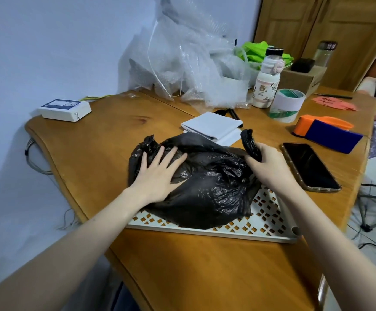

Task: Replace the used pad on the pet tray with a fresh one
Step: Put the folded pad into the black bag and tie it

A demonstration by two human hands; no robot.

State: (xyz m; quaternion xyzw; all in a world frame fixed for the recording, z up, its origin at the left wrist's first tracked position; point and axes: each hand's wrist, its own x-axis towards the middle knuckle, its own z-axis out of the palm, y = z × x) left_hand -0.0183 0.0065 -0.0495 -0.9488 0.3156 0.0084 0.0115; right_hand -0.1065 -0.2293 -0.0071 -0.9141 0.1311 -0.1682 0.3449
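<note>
A lived-in room of a home is shown, used as an informal packing corner. A varnished wooden table with a curved edge is set against a plain pale wall, and panelled wooden cupboard doors are seen behind it. Household clutter is spread across the tabletop: heaped bubble wrap, a roll of tape, a cartoon-printed drink bottle, a cardboard box, a smartphone and a small white device. Loose cables are left dangling beside the table's edge.
</note>
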